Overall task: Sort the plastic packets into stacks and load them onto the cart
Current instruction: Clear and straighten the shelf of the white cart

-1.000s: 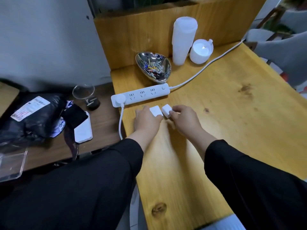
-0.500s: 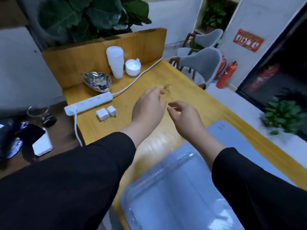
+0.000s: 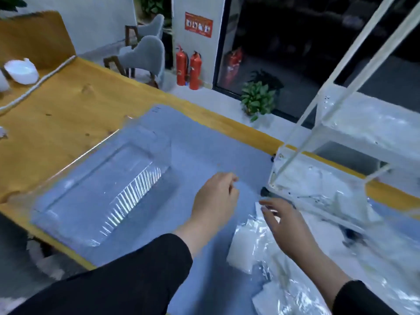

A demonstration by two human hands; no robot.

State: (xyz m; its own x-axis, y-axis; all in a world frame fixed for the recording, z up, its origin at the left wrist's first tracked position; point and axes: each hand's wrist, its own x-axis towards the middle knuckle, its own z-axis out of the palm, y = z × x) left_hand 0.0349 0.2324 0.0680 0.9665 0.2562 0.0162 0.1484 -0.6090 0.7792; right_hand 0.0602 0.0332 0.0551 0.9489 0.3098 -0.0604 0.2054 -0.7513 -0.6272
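Note:
Clear plastic packets (image 3: 252, 246) with white contents lie in a loose heap on the blue mat (image 3: 204, 142), at the lower right. My right hand (image 3: 286, 226) hovers just above the heap with fingers relaxed, holding nothing. Left of it, my left hand (image 3: 216, 201) hangs over the bare mat with fingers loosely curled and empty. A white wire cart (image 3: 329, 178) stands at the right, with packets lying on its shelves. The view is blurred by motion.
A clear plastic tray (image 3: 102, 185) sits on the mat to the left. The wooden table (image 3: 56, 114) carries a white cable and a white bowl at the far left. Grey chairs, red fire extinguishers (image 3: 188, 67) and a potted plant stand beyond.
The view swung right, away from the power strip and white adapters. Both hands moved across to the blue mat, and the packets and cart came into view.

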